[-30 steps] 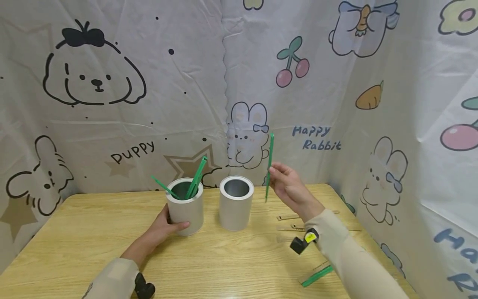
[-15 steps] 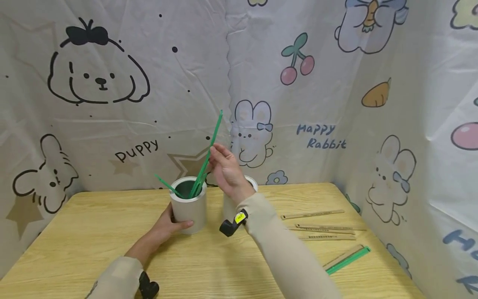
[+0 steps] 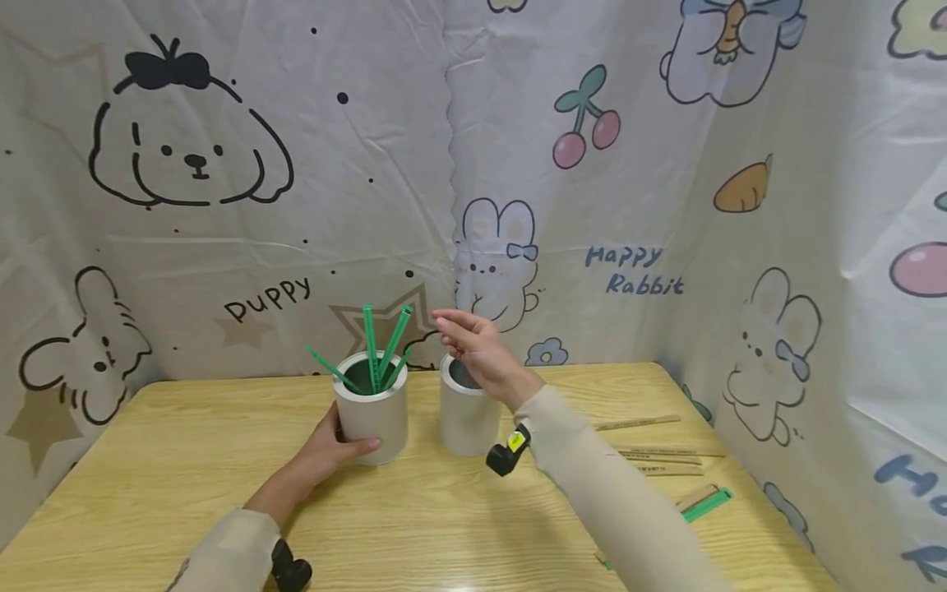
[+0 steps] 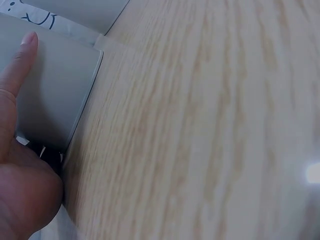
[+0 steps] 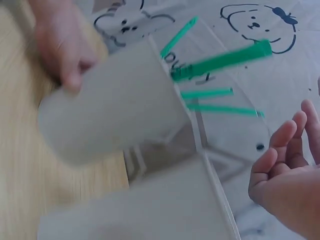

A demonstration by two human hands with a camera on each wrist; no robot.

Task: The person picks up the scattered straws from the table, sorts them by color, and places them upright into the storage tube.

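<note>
Cartoon-printed cloth (image 3: 399,99) hangs behind the wood-grain surface (image 3: 185,460); my left hand (image 3: 325,450) grips one off-white cup (image 3: 373,421), green sticks (image 3: 371,337) leaning inside it. My right hand (image 3: 481,349), empty with fingers loosely bent, is near the second cup (image 3: 462,419); brown sticks (image 3: 651,422) lie farther right.

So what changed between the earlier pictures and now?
The right hand brought a green stick leftward from the right side of the right cup, put it into the left cup and let go; it stands among the other green sticks. The hand then drew back rightward. Unchanged: the left hand grips the left cup, and brown sticks lie on the table.
</note>
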